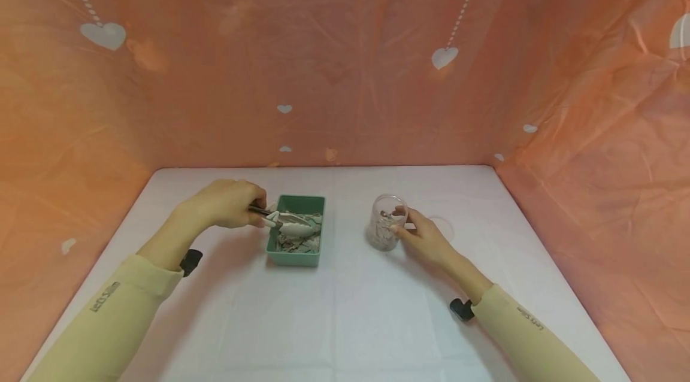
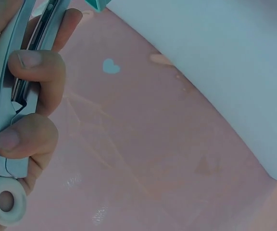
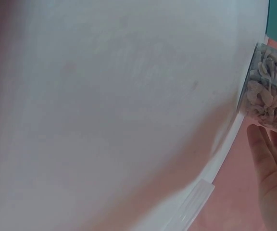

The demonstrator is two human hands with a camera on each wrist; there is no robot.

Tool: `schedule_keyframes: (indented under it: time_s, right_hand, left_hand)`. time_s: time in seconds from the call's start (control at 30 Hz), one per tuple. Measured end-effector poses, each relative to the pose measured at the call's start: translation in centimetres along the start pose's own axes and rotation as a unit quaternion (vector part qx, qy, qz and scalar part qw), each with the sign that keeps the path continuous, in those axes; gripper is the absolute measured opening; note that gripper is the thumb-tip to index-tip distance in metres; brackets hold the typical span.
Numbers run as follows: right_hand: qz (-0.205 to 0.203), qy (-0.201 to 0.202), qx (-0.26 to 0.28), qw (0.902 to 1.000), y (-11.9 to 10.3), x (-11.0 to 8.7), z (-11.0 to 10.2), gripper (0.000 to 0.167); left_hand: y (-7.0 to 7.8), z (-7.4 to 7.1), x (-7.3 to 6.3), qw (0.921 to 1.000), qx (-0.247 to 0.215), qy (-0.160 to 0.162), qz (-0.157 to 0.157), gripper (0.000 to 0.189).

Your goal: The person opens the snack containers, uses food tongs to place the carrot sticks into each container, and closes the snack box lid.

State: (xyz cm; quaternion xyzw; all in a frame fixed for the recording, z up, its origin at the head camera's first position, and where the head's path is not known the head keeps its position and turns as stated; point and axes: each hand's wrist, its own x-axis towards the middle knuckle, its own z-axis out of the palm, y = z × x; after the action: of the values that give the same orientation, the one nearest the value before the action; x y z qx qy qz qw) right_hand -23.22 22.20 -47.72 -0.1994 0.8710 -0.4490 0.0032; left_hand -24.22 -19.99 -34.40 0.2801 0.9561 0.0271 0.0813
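Note:
My left hand [image 1: 229, 202] grips a pair of pale tongs [image 2: 16, 96] with a ring at the handle's end; its fingers [image 2: 37, 134] curl round the handles. The tongs' broad ends lie over greyish dried pieces [image 1: 296, 244] inside a green rectangular box [image 1: 293, 259]. Whether the ends pinch any pieces I cannot tell. My right hand [image 1: 423, 238] holds a clear jar [image 1: 384, 229] from its right side, thumb in front and fingers behind. Similar curled dried pieces [image 3: 268, 91] fill much of the jar, which stands upright, its top uncovered.
A clear round lid [image 1: 443, 228] lies on the white tabletop [image 1: 334, 310], just right of my right hand. Orange cloth [image 1: 323, 70] with white hearts walls the back and both sides. Black wrist cameras [image 1: 462, 309] sit near my sleeve cuffs.

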Motion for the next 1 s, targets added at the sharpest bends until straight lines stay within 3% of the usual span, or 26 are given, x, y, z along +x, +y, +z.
schedule_keyframes:
  time_s: [0.57,1.0]
  right_hand:
    - [-0.002,0.001,-0.004,1.0,0.2,-0.1,-0.1,0.055]
    - [-0.002,0.0,0.002,1.0,0.1,-0.1,0.0,0.053]
  left_hand:
    - [-0.5,-1.8,-1.2,0.9966,-0.056,0.059,-0.014,0.014]
    - [0.5,-3.2,-1.3,0.9939,-0.059,0.089,-0.028,0.028]
